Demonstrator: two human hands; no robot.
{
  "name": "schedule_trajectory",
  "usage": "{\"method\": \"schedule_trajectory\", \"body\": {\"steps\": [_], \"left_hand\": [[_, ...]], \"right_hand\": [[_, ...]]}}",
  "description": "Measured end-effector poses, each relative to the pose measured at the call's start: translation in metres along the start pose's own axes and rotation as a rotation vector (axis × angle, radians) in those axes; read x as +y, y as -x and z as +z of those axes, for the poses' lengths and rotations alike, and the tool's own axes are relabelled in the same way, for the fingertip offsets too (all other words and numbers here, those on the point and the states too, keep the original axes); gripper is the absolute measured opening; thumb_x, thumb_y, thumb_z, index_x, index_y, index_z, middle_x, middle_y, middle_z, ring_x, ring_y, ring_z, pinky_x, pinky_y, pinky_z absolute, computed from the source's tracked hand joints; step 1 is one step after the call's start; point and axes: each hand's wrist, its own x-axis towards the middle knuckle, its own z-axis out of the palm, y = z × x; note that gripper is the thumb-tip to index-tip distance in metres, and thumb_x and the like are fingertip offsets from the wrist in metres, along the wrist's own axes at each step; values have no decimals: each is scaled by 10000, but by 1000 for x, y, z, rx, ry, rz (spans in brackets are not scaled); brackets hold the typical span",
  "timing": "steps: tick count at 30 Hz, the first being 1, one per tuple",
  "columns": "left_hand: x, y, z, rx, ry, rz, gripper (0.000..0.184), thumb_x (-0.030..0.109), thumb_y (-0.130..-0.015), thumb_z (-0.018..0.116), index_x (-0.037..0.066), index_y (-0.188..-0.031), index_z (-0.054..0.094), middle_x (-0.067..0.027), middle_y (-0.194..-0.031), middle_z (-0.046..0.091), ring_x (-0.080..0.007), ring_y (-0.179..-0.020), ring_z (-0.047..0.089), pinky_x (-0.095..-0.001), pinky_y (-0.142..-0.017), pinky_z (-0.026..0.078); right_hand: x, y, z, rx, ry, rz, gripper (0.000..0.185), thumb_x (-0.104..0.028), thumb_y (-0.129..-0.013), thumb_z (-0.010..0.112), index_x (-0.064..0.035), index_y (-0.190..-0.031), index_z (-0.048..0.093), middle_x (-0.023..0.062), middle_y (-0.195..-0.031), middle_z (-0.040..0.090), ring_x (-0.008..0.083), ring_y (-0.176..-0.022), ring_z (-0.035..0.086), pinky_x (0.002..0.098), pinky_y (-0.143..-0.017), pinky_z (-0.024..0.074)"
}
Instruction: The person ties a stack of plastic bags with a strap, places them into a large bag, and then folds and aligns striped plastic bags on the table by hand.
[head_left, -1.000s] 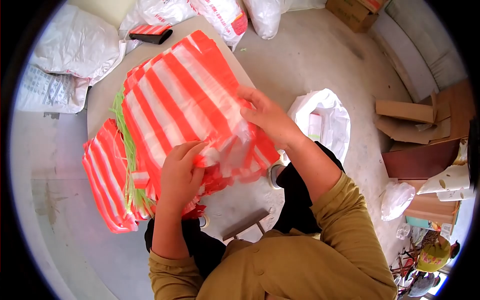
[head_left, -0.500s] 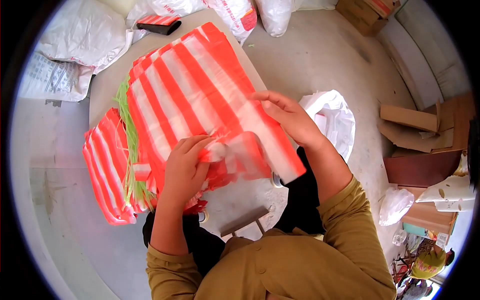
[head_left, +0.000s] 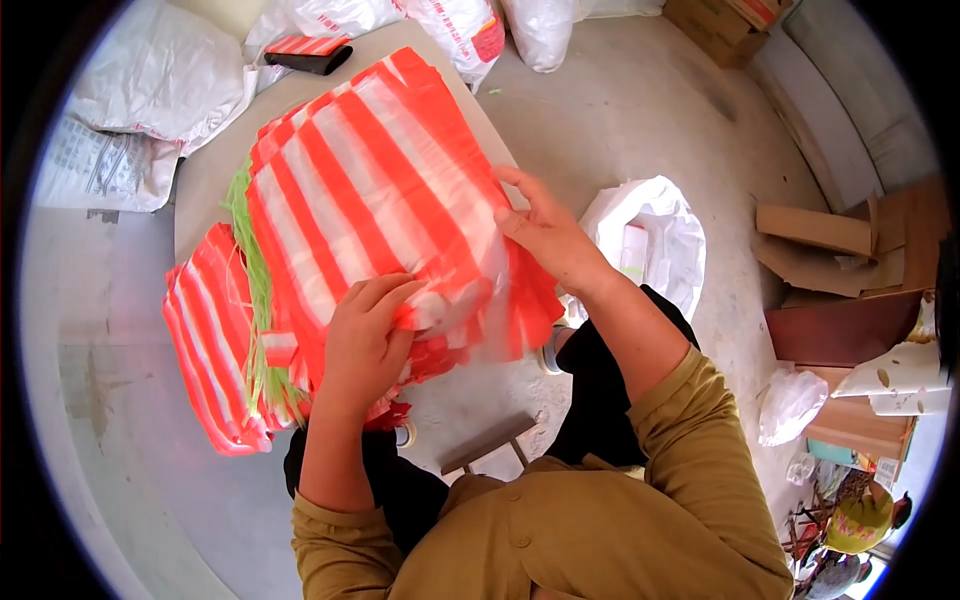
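Note:
A stack of red-and-white striped plastic bags lies tilted on a small table in front of me. My left hand is closed on the gathered near edge of the bags, its fingers pinching a crumpled white and red part. At the right edge of the stack is my right hand, thumb on top of the plastic and fingers at the rim; its grip is partly hidden. The loose near-right part of the bags is blurred. Green plastic strings hang along the stack's left side, beside another striped bundle.
A white bag-lined bin stands right of the table. Full white sacks sit at the back left, near a black-and-striped folded item. Cardboard boxes line the right. Another person is far off at lower right.
The loose striped flap that stuck out toward the lower right has swung down and back against the stack. My right hand has moved slightly left; my left hand stays put.

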Motion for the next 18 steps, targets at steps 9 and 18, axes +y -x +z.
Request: {"method": "schedule_trajectory", "body": {"steps": [9, 18], "left_hand": [[-1, 1, 1, -9, -25, 13, 439, -15, -727, 598, 20, -1158, 675, -134, -1192, 667, -339, -1079, 616, -427, -928, 510], [-6, 4, 0, 0, 232, -140, 424, -20, -782, 545, -10, -1193, 652, -158, -1232, 648, -352, -1151, 590, -404, -987, 481]], "right_hand": [[-15, 14, -16, -244, -10, -90, 533, -297, -1019, 578, -56, -1476, 449, 69, -1530, 435, 192, -1389, 415, 356, -1137, 344], [7, -6, -13, -59, -152, -109, 539, -391, -1030, 566, -109, -1476, 458, 36, -1578, 352, 196, -1335, 469, 380, -1108, 389]]}}
